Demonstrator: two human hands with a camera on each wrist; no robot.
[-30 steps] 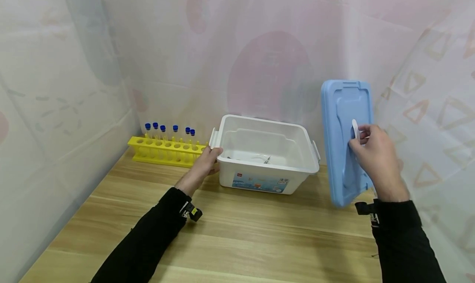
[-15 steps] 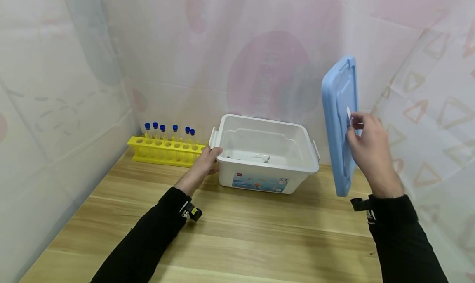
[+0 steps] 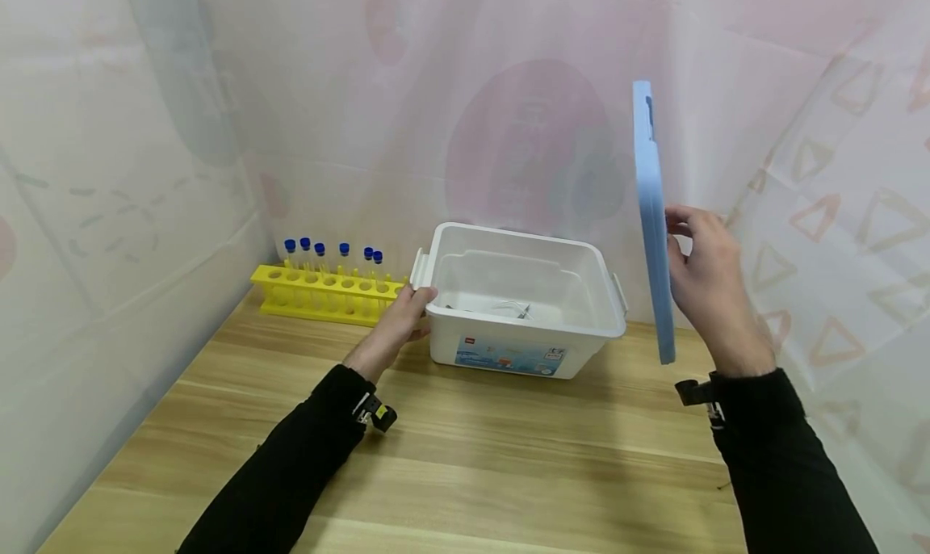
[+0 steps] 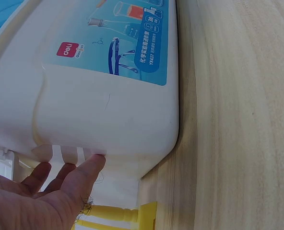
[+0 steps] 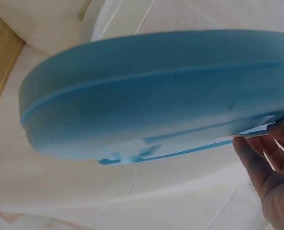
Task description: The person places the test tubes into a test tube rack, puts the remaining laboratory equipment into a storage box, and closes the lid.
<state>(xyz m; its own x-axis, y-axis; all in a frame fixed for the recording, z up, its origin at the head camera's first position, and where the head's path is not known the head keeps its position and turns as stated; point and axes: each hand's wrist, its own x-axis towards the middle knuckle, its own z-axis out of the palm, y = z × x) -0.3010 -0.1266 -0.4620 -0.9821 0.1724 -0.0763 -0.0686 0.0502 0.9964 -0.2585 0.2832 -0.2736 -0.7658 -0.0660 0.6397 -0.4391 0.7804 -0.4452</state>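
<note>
A white plastic storage box (image 3: 523, 340) stands without its lid on the table, a few thin items (image 3: 519, 308) lying inside, too small to tell. My left hand (image 3: 395, 328) holds its near left corner, thumb at the rim; the left wrist view shows fingertips (image 4: 95, 160) against the end wall below. To the right of the box, my right hand (image 3: 705, 275) holds the light blue lid (image 3: 654, 223) upright in the air, edge-on to the head view. In the right wrist view, thumb and fingers pinch a white handle (image 5: 254, 133) on the lid.
Left of the box, a yellow rack (image 3: 320, 295) holds several test tubes with blue caps (image 3: 345, 249). Printed curtains (image 3: 538, 134) hang behind and at both sides of the wooden table (image 3: 494, 457).
The lid has risen and turned from showing its broad face to standing edge-on. My right hand has moved up and slightly left with it. Left hand and box have stayed put.
</note>
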